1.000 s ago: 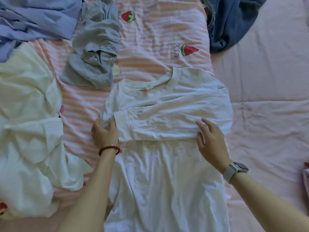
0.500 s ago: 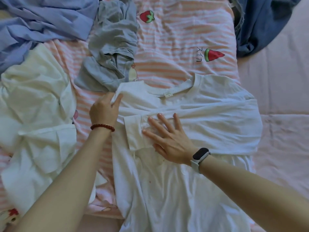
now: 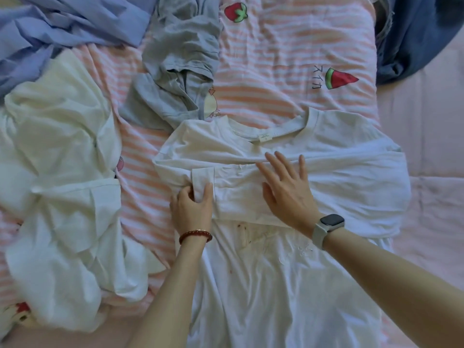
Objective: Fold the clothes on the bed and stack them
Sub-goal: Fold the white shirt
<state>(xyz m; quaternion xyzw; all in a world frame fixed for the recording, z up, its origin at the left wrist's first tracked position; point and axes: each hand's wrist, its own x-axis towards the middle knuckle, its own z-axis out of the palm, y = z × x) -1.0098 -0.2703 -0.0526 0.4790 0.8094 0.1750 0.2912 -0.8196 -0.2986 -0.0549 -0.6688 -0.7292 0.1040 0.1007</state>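
Lying flat on the striped bed cover point(image 3: 288, 46): white T-shirt point(image 3: 276, 285), sleeve folded across chest. Left hand point(image 3: 192, 209) pinching sleeve cuff point(image 3: 200, 180) between thumb and fingers; right hand point(image 3: 288, 194) pressing down, fingers spread straight.

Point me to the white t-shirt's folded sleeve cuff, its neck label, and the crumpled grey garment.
white t-shirt's folded sleeve cuff point(image 3: 202, 178), head view, on the cuff band
neck label point(image 3: 265, 138), head view, its centre
crumpled grey garment point(image 3: 175, 59), head view, mid-fabric
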